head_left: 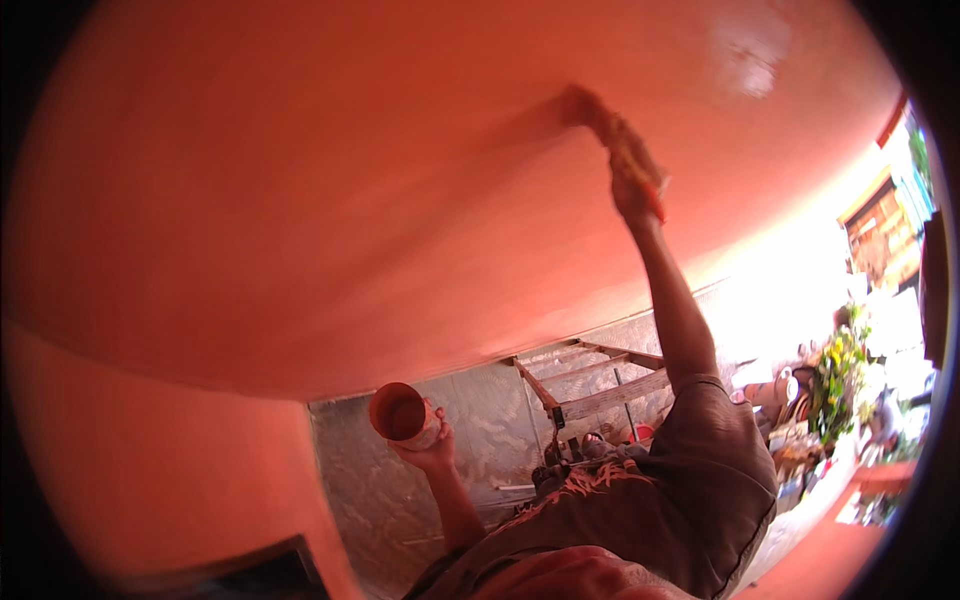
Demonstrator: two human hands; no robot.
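My right hand [632, 180] is raised along the orange wall [400, 200], its fingers closed around a paintbrush [583, 105]. The brush's dark bristle end touches the wall or lies very close to it; the two are hard to tell apart. Lower down on the left, my left hand [432, 450] grips a round paint can [405, 412]. Its open mouth faces up toward me, the inside is coated reddish-orange, and how much paint it holds I cannot tell. A shadow of my arm and the brush stretches across the wall.
A wooden ladder [610, 398] stands below me by the wall, over a grey, stained floor [370, 490]. Another orange wall [200, 460] meets this one at left. Yellow-green plants [845, 370], a white bucket [772, 390] and clutter crowd the bright right side.
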